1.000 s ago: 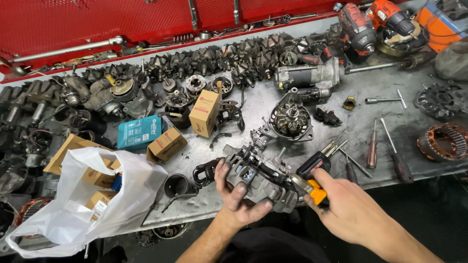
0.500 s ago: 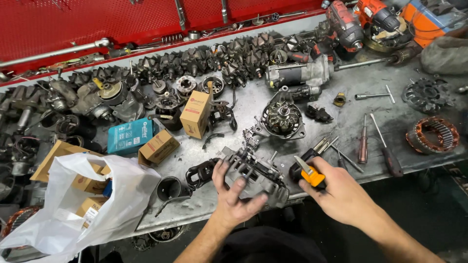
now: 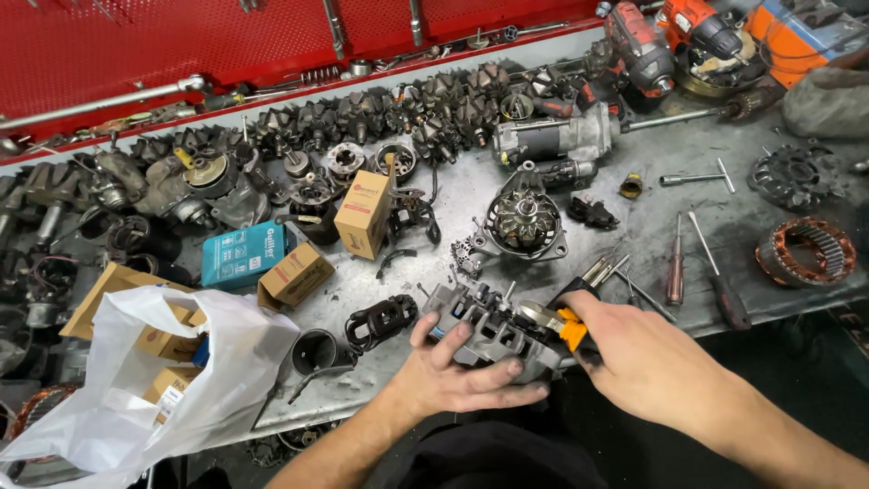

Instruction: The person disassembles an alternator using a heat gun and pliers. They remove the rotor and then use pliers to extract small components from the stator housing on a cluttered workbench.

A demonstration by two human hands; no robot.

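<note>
The left hand [image 3: 453,371] cups a grey alternator housing [image 3: 489,330] at the tabletop's [image 3: 688,244] near edge, grip closed around it. The right hand [image 3: 647,362] grasps an orange-handled tool [image 3: 572,328] against it. That tool could slip off and nick the steadying fingers (the housing overhangs the edge). Counted: one white plastic bag [image 3: 136,398], two screwdrivers [image 3: 697,272], one blue box [image 3: 243,255].
</note>
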